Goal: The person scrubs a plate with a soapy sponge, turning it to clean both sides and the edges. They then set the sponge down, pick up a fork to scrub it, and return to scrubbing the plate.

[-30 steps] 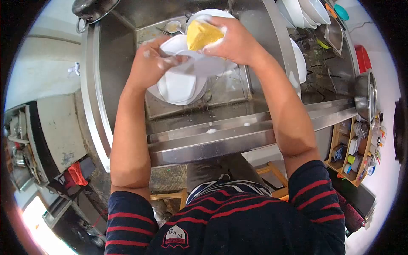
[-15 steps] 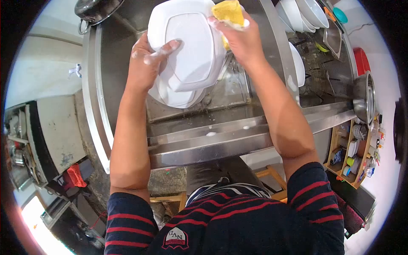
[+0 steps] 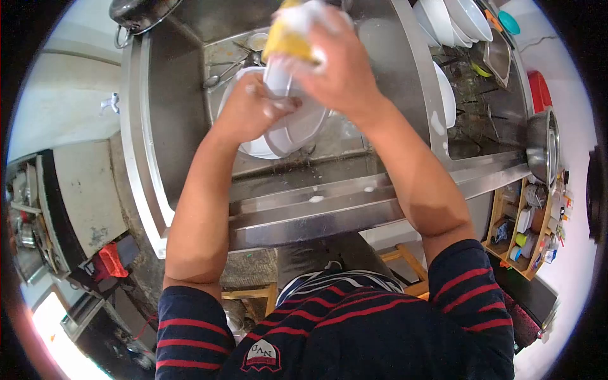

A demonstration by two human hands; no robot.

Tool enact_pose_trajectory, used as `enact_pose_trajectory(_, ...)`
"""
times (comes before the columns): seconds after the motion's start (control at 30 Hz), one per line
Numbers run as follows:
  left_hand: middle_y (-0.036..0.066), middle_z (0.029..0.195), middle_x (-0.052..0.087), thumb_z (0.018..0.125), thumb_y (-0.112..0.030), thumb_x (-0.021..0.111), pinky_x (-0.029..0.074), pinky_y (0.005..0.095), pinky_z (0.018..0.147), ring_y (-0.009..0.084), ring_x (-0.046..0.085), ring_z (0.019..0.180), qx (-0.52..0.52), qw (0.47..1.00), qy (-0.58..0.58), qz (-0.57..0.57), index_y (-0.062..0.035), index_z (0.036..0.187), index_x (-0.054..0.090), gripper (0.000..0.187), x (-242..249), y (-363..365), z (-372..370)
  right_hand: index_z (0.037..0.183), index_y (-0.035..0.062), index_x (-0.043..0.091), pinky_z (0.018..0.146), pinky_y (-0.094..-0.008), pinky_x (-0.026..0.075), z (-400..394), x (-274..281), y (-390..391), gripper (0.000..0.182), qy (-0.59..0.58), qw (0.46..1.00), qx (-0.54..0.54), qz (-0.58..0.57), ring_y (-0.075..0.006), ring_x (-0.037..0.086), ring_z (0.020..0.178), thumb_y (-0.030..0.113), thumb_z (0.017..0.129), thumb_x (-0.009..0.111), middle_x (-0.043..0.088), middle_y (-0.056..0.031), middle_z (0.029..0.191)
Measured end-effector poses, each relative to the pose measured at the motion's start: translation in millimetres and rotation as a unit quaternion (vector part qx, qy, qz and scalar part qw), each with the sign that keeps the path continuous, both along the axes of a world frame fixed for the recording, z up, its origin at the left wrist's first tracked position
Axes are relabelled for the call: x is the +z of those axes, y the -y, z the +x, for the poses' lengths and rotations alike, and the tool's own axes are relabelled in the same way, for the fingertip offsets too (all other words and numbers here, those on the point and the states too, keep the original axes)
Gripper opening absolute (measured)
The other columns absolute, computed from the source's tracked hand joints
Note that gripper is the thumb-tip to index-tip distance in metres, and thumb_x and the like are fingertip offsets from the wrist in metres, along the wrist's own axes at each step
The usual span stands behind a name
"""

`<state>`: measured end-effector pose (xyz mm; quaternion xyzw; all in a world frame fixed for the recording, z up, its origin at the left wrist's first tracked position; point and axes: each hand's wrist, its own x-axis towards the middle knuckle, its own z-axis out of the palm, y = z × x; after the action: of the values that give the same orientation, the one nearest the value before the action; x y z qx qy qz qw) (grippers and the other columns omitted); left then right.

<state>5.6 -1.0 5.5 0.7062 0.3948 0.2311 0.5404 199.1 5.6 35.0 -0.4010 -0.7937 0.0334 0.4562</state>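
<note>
White plate [image 3: 297, 123] sits near the top centre of the frame, held up over the steel sink [image 3: 183, 95], and I see my left hand [image 3: 253, 107] clamped on its near edge, fingers curled around the rim with suds on them. My right hand [image 3: 335, 69] is closed around a yellow sponge [image 3: 285, 41], pressing it against the upper part of the plate; that hand is motion-blurred, so I can't make out the exact finger placement. Just under the held plate, another white dish [image 3: 253, 147] lies in the basin, and spoons [image 3: 218, 73] lie at the upper left of the basin, apparently unwashed. To the upper right, a rack [image 3: 487, 82] holds several white bowls [image 3: 453, 16] standing on edge, and a white plate leaning there [image 3: 446, 88] looks already cleaned. My judgement: the washing is partway through. Some dishes are stacked clean on the right, this plate is soapy and not yet rinsed, and at least one dish plus the cutlery remain in the sink. Foam spots [image 3: 315, 198] dot the front ledge of the sink.
</note>
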Motion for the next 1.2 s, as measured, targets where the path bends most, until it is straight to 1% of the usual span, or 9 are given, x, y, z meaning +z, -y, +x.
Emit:
enact_pose_trajectory(0.13, 0.011, 0.090, 0.070, 0.070, 0.001, 0.066, 0.053, 0.0335, 0.076, 0.0226, 0.067, 0.081, 0.030, 0.935, 0.041, 0.351, -0.0022, 0.103, 0.064, 0.033, -14, 5, 11, 0.108, 0.0066, 0.065, 0.087, -0.0434, 0.048, -13, 6, 19, 0.047, 0.058, 0.997, 0.037, 0.022, -0.0376, 0.058, 0.103, 0.028, 0.068, 0.079, 0.058, -0.0197, 0.118)
enact_pose_trajectory(0.17, 0.014, 0.086, 0.069, 0.069, -0.006, 0.069, 0.053, 0.0358, 0.072, 0.0260, 0.067, 0.078, 0.071, 0.990, 0.097, 0.073, -0.0018, 0.097, 0.066, 0.029, -14, 4, 10, 0.109, 0.0088, 0.066, 0.085, -0.0379, 0.050, -8, -3, 11, 0.046, 0.020, 0.999, 0.015, 0.027, -0.0346, 0.061, 0.098, 0.029, 0.070, 0.080, 0.062, -0.0178, 0.111)
enact_pose_trajectory(0.3, 0.018, 0.072, 0.065, 0.068, -0.020, 0.072, 0.049, 0.0372, 0.065, 0.0279, 0.063, 0.067, 0.059, 0.975, -0.069, 0.202, 0.0018, 0.090, 0.067, 0.031, 4, 0, 7, 0.112, 0.0044, 0.065, 0.077, -0.0291, 0.050, 22, -5, -6, 0.046, -0.112, 0.936, 0.009, -0.332, -0.0133, 0.063, 0.085, 0.027, 0.074, 0.079, 0.069, -0.0084, 0.093)
enact_pose_trajectory(0.4, 0.015, 0.072, 0.066, 0.068, -0.015, 0.073, 0.049, 0.0347, 0.065, 0.0245, 0.062, 0.064, 0.058, 0.975, -0.098, 0.193, 0.0009, 0.092, 0.068, 0.029, 6, -3, 3, 0.104, 0.0099, 0.065, 0.079, -0.0411, 0.051, 36, -6, -9, 0.047, -0.134, 0.915, 0.097, -0.368, -0.0335, 0.063, 0.088, 0.023, 0.062, 0.079, 0.064, -0.0125, 0.098)
enact_pose_trajectory(0.53, 0.012, 0.073, 0.067, 0.068, -0.010, 0.073, 0.049, 0.0314, 0.065, 0.0202, 0.063, 0.067, 0.135, 0.982, -0.104, 0.079, -0.0008, 0.091, 0.069, 0.025, 16, -5, -1, 0.110, 0.0094, 0.064, 0.078, -0.0409, 0.051, 38, -13, -8, 0.050, -0.071, 0.958, 0.104, -0.259, -0.0353, 0.063, 0.087, 0.017, 0.062, 0.077, 0.066, -0.0137, 0.095)
enact_pose_trajectory(0.67, 0.012, 0.088, 0.069, 0.069, -0.007, 0.072, 0.051, 0.0300, 0.071, 0.0183, 0.066, 0.080, 0.196, 0.951, -0.082, 0.223, -0.0040, 0.093, 0.070, 0.024, 0, -18, -12, 0.111, 0.0112, 0.064, 0.078, -0.0412, 0.052, 11, 1, 12, 0.047, -0.025, 0.991, 0.099, -0.081, -0.0362, 0.064, 0.089, 0.013, 0.065, 0.074, 0.066, -0.0143, 0.101)
enact_pose_trajectory(0.73, 0.017, 0.115, 0.064, 0.070, -0.006, 0.069, 0.052, 0.0338, 0.080, 0.0218, 0.062, 0.107, 0.253, 0.819, -0.092, 0.506, -0.0054, 0.110, 0.065, 0.039, -8, -26, -8, 0.110, 0.0122, 0.065, 0.076, -0.0402, 0.053, 3, 4, 21, 0.045, -0.019, 0.997, 0.072, -0.009, -0.0344, 0.065, 0.088, 0.009, 0.066, 0.073, 0.067, -0.0127, 0.101)
enact_pose_trajectory(0.9, 0.023, 0.138, 0.042, 0.088, -0.007, 0.046, 0.048, 0.0526, 0.093, 0.0402, 0.047, 0.122, 0.410, 0.842, 0.340, -0.080, -0.0027, 0.141, 0.029, 0.056, -17, -22, -5, 0.110, 0.0140, 0.066, 0.073, -0.0390, 0.054, -5, 2, 25, 0.043, -0.031, 0.996, 0.072, 0.039, -0.0320, 0.066, 0.086, 0.007, 0.067, 0.070, 0.066, -0.0127, 0.103)
enact_pose_trajectory(1.2, 0.018, 0.095, 0.062, 0.089, -0.016, 0.046, 0.054, 0.0437, 0.076, 0.0320, 0.064, 0.083, 0.398, 0.813, 0.301, -0.301, 0.0056, 0.104, 0.055, 0.028, -2, -12, -1, 0.108, 0.0128, 0.064, 0.077, -0.0425, 0.053, -23, -6, 34, 0.041, 0.026, 0.984, 0.164, -0.071, -0.0340, 0.063, 0.093, 0.014, 0.068, 0.072, 0.061, -0.0131, 0.110)
